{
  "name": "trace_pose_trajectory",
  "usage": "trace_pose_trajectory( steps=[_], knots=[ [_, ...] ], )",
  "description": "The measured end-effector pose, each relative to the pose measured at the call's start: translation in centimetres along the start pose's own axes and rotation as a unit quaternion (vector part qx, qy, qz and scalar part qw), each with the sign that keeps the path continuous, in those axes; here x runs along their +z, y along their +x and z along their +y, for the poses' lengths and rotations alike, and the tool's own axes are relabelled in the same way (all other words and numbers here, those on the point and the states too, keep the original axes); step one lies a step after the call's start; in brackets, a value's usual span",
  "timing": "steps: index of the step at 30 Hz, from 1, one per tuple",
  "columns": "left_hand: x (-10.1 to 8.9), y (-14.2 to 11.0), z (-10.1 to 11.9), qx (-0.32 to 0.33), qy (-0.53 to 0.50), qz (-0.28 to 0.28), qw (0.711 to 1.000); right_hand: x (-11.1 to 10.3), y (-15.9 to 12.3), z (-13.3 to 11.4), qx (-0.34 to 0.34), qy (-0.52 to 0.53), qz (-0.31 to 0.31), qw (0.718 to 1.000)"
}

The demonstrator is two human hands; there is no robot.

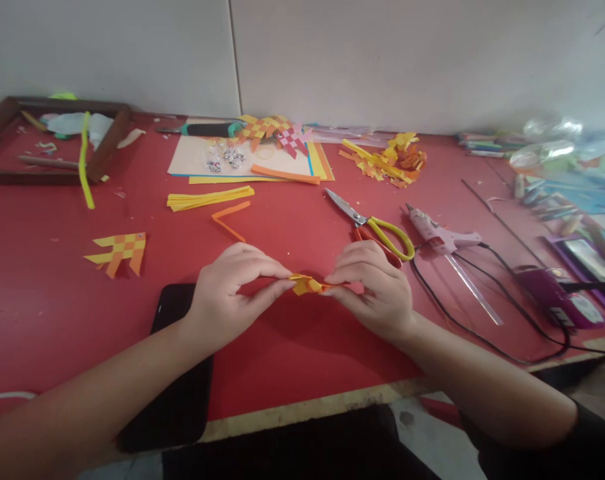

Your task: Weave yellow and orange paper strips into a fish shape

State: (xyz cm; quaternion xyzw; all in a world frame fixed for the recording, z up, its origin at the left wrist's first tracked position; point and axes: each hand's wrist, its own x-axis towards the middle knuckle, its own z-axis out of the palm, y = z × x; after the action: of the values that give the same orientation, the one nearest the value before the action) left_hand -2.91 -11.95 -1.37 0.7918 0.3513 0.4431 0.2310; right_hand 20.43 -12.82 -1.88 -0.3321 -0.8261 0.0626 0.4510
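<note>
Between my two hands, just above the red table, is a small piece of folded yellow and orange paper strips (306, 285). My left hand (242, 283) pinches its left end between thumb and forefinger. The right end is pinched by my right hand (370, 283) in the same way. A bent orange paper strip (227, 217) lies beyond my left hand, near a bundle of yellow strips (210, 198). To the left rests a woven yellow and orange paper fish (122, 250). Scissors (382, 230) with yellow and red handles lie just beyond my right hand.
A pink glue gun (440, 233) with its black cable lies at right. A black phone (177, 380) is under my left forearm. Farther back are paper sheets (187, 160), paper scraps (395, 160) and a brown wooden frame (117, 123). The table's front edge (302, 415) is close.
</note>
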Motion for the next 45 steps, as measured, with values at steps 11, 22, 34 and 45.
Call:
trace_pose_trajectory(
  steps=[11, 22, 34, 45],
  knots=[
    [-0.2, -0.1, -0.2, -0.153, -0.115, -0.039, 0.981, -0.1, -0.1, 0.0, 0.087, 0.100, 0.008, 0.991],
    [-0.2, -0.1, -0.3, -0.182, -0.119, -0.042, 0.975, 0.0, -0.3, 0.2, 0.109, 0.146, 0.020, 0.983],
    [0.2, -0.4, -1.2, -0.139, -0.095, 0.015, 0.986, 0.0, -0.2, 0.0, 0.058, 0.080, 0.042, 0.994],
    [0.9, 0.0, -0.9, -0.278, -0.320, -0.063, 0.903, -0.2, -0.2, -0.4, -0.050, -0.052, 0.020, 0.997]
  ],
)
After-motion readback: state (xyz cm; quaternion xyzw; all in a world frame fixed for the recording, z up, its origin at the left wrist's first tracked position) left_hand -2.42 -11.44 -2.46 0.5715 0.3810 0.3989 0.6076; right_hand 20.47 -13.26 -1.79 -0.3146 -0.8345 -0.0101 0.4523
